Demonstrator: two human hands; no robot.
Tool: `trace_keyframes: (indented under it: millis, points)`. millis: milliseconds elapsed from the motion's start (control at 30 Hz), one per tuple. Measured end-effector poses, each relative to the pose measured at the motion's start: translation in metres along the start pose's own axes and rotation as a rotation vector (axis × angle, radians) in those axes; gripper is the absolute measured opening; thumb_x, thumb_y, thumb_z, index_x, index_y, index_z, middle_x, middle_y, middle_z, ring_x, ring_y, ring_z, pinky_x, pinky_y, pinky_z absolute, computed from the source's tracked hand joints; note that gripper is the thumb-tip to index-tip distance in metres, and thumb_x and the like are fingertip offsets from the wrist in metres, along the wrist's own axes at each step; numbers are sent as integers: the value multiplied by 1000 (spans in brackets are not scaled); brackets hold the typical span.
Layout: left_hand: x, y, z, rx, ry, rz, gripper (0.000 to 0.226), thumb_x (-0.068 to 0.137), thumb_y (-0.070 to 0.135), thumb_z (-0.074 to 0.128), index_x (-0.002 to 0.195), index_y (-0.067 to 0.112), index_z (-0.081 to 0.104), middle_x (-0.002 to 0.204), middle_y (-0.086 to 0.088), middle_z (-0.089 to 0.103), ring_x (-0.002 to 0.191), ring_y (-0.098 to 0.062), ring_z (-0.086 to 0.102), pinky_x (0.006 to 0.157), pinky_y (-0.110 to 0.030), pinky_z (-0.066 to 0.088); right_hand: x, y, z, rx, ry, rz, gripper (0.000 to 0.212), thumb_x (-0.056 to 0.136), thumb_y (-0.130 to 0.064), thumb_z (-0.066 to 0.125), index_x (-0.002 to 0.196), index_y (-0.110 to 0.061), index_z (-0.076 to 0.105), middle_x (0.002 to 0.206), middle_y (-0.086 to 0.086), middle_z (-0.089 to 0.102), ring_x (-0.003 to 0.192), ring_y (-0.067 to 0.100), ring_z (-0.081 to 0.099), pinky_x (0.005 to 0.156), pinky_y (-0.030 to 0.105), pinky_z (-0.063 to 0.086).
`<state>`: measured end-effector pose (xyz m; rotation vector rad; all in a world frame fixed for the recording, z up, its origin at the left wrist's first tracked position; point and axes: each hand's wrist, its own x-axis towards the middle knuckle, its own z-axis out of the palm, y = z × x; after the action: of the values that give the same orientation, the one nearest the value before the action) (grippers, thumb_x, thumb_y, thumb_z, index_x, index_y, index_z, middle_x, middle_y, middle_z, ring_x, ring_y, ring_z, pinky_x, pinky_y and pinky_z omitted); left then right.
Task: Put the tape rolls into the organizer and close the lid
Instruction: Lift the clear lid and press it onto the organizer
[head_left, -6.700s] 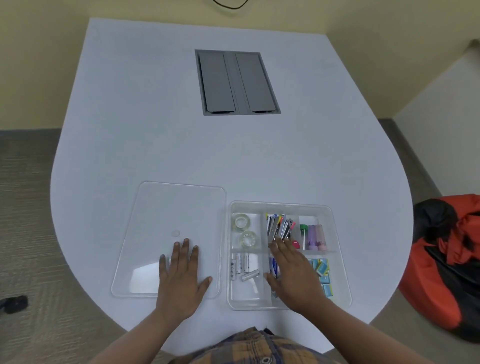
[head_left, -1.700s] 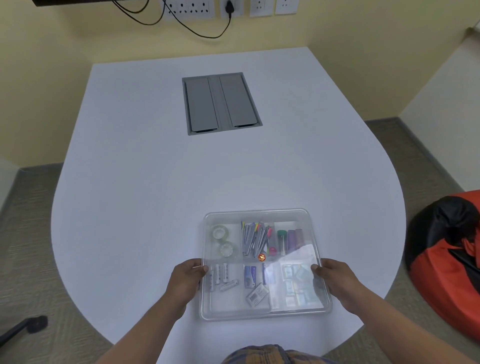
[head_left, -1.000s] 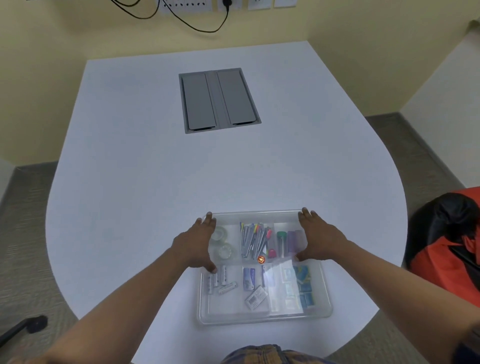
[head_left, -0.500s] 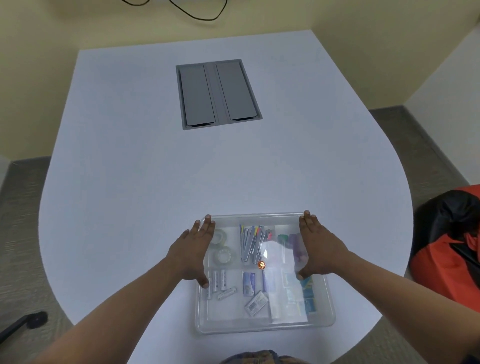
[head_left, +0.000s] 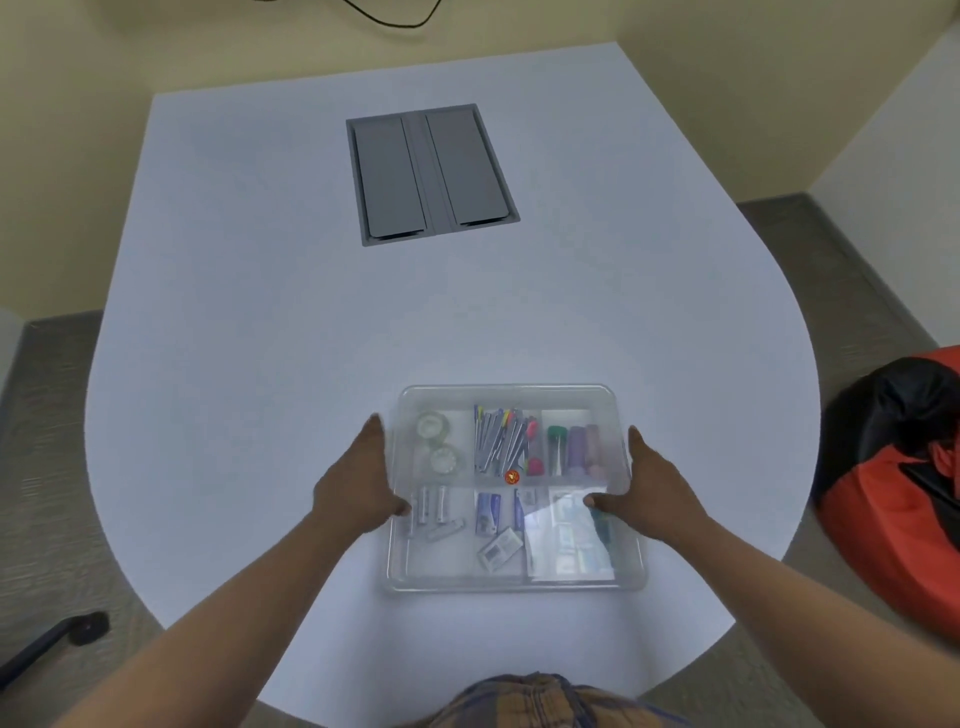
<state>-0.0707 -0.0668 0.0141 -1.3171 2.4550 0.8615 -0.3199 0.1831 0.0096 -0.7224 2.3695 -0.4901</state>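
Observation:
The clear plastic organizer (head_left: 511, 582) sits near the front edge of the white table, with its transparent lid (head_left: 509, 395) lying on top. Two clear tape rolls (head_left: 439, 442) lie in its far left compartment, seen through the lid. My left hand (head_left: 358, 480) is against the organizer's left side, thumb on the lid. Against the right side is my right hand (head_left: 649, 491), its thumb over the lid too. Both hands have their fingers stretched along the box's edges.
Pens, glue sticks, batteries and small packets fill the other compartments. A grey cable hatch (head_left: 431, 174) is set into the table (head_left: 260, 364) further back. A red and black beanbag (head_left: 904, 467) sits on the floor at the right.
The lid went from the table at the left onto the organizer. Within the last second my hands slid from the lid's far corners out to the box's left and right sides.

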Motion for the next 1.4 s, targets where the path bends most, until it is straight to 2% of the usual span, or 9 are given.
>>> trace_keyframes:
  millis: [67, 133, 200, 400, 833, 933, 1033, 1200, 1400]
  points:
    - [-21, -15, 17, -62, -46, -154, 84, 74, 41, 77, 139, 5, 37, 136, -13, 52, 122, -29, 52, 94, -35, 41, -21, 21, 11, 169, -42, 144, 67, 74, -43, 79, 129, -13, 56, 128, 6, 62, 107, 22, 63, 89, 35, 51]
    - [-42, -26, 33, -403, -137, -277, 34, 81, 41, 71, 89, 9, 61, 88, -14, 57, 79, -26, 57, 76, -33, 43, -41, 40, 21, 434, -105, 259, 34, 79, -39, 76, 94, -10, 73, 101, 14, 72, 79, 18, 66, 76, 34, 53]
    - [-61, -32, 44, -754, -185, -315, 32, 84, 37, 69, 70, 11, 56, 72, -11, 49, 64, -20, 50, 70, -31, 47, -60, 54, 28, 689, -152, 357, 29, 79, -35, 77, 82, -6, 74, 88, 14, 70, 77, 19, 66, 75, 33, 56]
    - [-92, -37, 71, -1120, -219, -304, 26, 85, 25, 69, 109, 14, 72, 105, -2, 75, 102, -16, 69, 88, -26, 52, -85, 66, 38, 966, -203, 341, 31, 81, -24, 75, 105, -6, 74, 111, 5, 73, 109, 17, 66, 94, 33, 51]
    - [-95, -42, 84, -1178, -65, -268, 14, 77, 21, 76, 91, 18, 78, 92, -4, 77, 91, -16, 71, 71, -20, 56, -86, 62, 39, 841, -148, 219, 16, 84, -21, 72, 94, -10, 78, 101, 14, 75, 103, 30, 68, 103, 47, 47]
    - [-92, -43, 79, -1087, -65, -280, 23, 70, 27, 81, 92, 23, 77, 95, -1, 77, 91, -17, 71, 74, -28, 55, -83, 59, 33, 775, -188, 243, 18, 82, -23, 75, 96, -14, 77, 105, 19, 72, 95, 22, 68, 92, 36, 52]
    - [-83, -44, 66, -882, -89, -239, 60, 63, 34, 86, 118, 24, 65, 118, 2, 68, 106, -15, 64, 87, -31, 51, -74, 54, 24, 557, -187, 217, 59, 76, -35, 79, 129, -16, 59, 125, 4, 66, 110, 19, 63, 95, 38, 52]
    - [-57, -29, 42, -252, 36, 103, 128, 54, 58, 84, 152, 21, 11, 160, 6, 14, 146, -12, 14, 117, -32, 19, -50, 21, 15, 115, 41, -108, 105, 64, -57, 82, 149, -27, 27, 156, -8, 28, 142, 16, 28, 112, 33, 27]
    - [-25, 6, 48, 114, -41, 281, 160, 36, 86, 67, 140, 20, -35, 150, -2, -38, 139, -22, -35, 115, -40, -12, -12, -4, 26, -343, -85, -369, 130, 57, -79, 67, 154, -29, -3, 157, -8, -18, 146, 16, -17, 119, 38, 2]
